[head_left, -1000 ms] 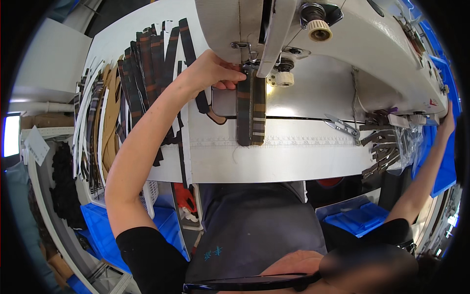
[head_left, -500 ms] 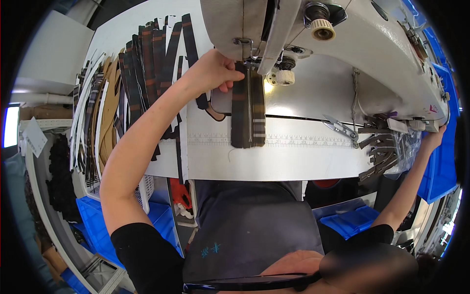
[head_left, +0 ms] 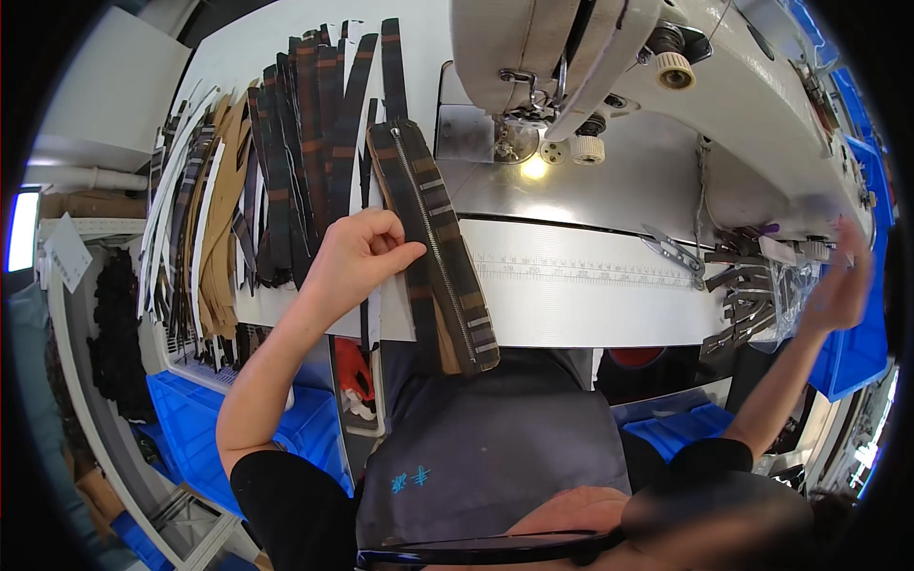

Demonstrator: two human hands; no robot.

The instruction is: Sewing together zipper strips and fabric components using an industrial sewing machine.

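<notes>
In the head view, the zippered fabric strip lies aslant, its long axis running from the upper left, away from the person, down to the lower right, toward the body. Its far end is left of the sewing machine, well apart from the needle area; its near end reaches past the front edge of the counter, over the dark apron. The line of metal zipper teeth follows the same slant, with pale crossbars along the strip's right side and a tan layer showing beneath its lower part.

The left hand grips the strip's left side around mid-length, thumb and forefinger pinched together and the other fingers curled. Its forearm rises from a bent elbow at lower left, slanting up and right. The right hand is raised near the machine's right end, beside a clear plastic bag, its fingers pointing up and blurred; whether it holds anything, I cannot tell. Its forearm slants up and outward to the right. Left of the strip lie dark plaid strips.
</notes>
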